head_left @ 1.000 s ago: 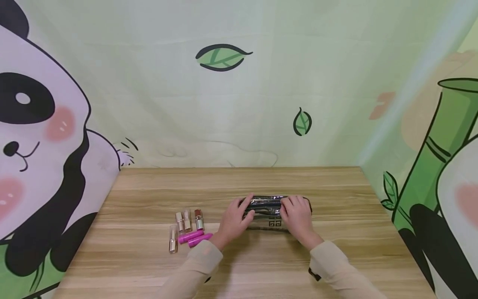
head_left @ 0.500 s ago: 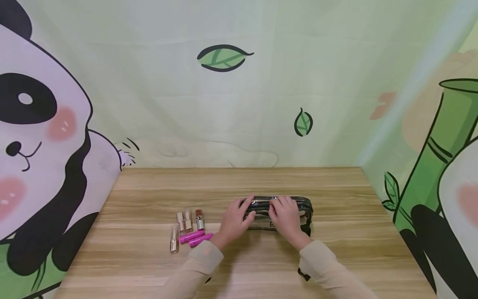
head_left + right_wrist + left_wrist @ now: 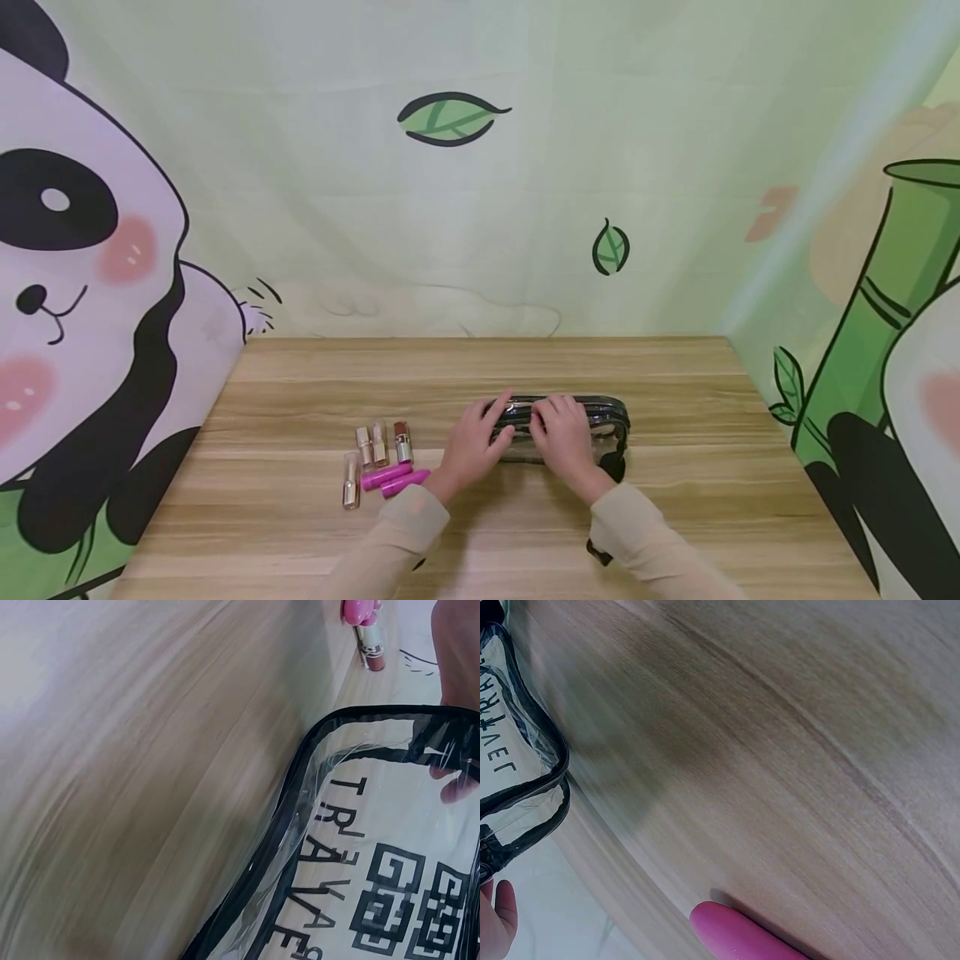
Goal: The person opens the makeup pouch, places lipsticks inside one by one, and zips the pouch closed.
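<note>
A clear toiletry pouch with black trim [image 3: 609, 433] lies on the table in the head view. At its left end, my left hand [image 3: 468, 443] grips the top edge, thumb in front and fingers over the top. My right hand [image 3: 564, 437], fingers curled, pinches the zipper line along the pouch's top, left of its middle; the zipper pull itself is hidden under the fingers. Black "TRAVEL" lettering and a square logo [image 3: 388, 896] show through the panel in the right wrist view. The left wrist view catches one black-trimmed end of the pouch [image 3: 561, 750].
Left of the pouch lie several lipsticks: a red-brown one [image 3: 402, 442], some with clear caps [image 3: 350, 482], and two bright pink tubes [image 3: 386, 476] near my left wrist. A panda-printed cloth [image 3: 337, 208] hangs behind the wooden table [image 3: 697, 517].
My right hand has slid left along the pouch's top, uncovering its right end. The left hand keeps its place and the pouch stays about where it was. The lipsticks have not moved.
</note>
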`<state>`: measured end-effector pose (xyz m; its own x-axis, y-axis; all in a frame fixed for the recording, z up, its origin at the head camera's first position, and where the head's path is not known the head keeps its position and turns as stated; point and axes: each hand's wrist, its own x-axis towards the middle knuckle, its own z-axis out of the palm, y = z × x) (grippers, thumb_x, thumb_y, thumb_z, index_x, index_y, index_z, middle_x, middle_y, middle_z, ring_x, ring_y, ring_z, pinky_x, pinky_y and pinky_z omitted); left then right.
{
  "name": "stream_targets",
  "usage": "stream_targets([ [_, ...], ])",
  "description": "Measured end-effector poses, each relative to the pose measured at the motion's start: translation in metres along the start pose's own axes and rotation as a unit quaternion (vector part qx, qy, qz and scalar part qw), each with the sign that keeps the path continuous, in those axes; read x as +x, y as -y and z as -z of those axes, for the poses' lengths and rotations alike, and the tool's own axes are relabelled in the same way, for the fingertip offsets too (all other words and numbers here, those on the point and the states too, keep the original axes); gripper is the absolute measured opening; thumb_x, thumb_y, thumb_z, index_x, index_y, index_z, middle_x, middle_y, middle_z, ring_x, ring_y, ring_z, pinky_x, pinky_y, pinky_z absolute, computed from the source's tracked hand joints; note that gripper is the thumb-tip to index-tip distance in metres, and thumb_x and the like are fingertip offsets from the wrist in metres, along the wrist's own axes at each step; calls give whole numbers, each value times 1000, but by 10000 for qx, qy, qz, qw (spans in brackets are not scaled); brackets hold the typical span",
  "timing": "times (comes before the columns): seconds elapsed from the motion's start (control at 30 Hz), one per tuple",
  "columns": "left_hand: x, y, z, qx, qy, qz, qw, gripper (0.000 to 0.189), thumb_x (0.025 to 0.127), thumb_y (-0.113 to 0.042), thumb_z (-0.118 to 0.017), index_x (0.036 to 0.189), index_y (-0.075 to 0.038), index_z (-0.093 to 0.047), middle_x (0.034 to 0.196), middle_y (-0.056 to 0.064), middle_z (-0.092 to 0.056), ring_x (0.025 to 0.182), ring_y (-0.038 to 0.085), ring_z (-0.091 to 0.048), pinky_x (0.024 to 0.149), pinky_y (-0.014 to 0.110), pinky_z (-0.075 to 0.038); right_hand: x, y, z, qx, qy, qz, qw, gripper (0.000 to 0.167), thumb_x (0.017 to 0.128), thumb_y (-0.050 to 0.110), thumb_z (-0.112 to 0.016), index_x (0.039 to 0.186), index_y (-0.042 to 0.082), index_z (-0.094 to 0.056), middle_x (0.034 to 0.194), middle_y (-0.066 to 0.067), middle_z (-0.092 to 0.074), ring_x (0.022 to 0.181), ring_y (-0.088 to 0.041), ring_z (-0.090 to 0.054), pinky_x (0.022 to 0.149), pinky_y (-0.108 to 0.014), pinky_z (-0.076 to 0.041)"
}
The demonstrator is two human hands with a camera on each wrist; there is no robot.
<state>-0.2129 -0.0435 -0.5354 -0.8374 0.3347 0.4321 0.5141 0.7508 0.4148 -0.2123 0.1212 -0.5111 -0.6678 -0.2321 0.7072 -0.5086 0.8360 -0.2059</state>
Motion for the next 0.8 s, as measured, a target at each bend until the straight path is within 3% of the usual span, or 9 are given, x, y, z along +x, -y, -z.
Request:
stream_targets([
  [0.3, -1, 1, -1, -40, -14, -27, 10000, 53, 88, -36, -42, 138, -24, -29, 111, 14, -53, 95, 24, -51, 72, 38, -48, 4, 8, -1, 216, 321, -296, 9988, 5, 75, 6, -62, 73, 10, -60, 72, -1, -57, 70, -19, -52, 65, -34, -43],
  [0.8, -3, 4, -3, 122, -255, -222, 9994, 52, 88, -38, -42, 135, -17, -37, 108, 14, -54, 92, 24, -53, 70, 38, -48, 9, 19, -4, 418, 329, -287, 9982, 1, 73, 9, -63, 74, 9, -63, 71, -2, -58, 72, -21, -54, 65, -36, -44],
])
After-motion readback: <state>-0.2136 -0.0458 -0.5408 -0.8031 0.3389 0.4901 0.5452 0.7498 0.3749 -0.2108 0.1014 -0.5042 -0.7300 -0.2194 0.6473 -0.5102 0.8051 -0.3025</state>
